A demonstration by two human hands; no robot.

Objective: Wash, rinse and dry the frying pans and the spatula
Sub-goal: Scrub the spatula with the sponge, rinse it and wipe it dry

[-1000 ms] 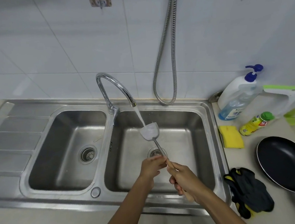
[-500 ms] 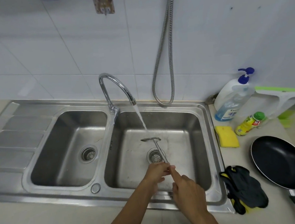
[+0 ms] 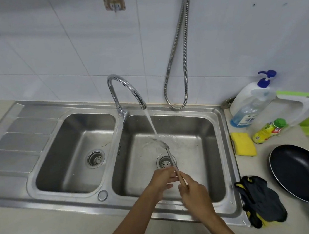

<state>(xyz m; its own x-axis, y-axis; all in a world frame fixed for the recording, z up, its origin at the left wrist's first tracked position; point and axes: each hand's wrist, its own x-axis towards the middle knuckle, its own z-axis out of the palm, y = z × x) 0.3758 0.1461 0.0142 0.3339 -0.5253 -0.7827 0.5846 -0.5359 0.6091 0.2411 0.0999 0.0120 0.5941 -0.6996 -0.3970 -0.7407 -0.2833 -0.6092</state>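
Evidently the rinse of the spatula (image 3: 169, 153) is in hand: its blade sits in the stream falling from the tap (image 3: 125, 90), over the basin (image 3: 212, 158) right of the tap. The right hand (image 3: 195, 194) is wrapped round the handle end, on the near side from the tap. The left hand (image 3: 162, 179) pinches the metal shank just ahead of it, so both hands hold the one tool. A frying pan (image 3: 300, 173) lies on the worktop (image 3: 260, 165) far right of the tap, apart from the basin. Next, I judge, the blade wants turning so water reaches its other face, then drying. The blade is blurred by water, the handle mostly hidden in the fist, and the pan's handle is cut off. No second pan shows. A dark bundle (image 3: 260, 201) beside the pan may be cloth or gloves; I cannot tell.
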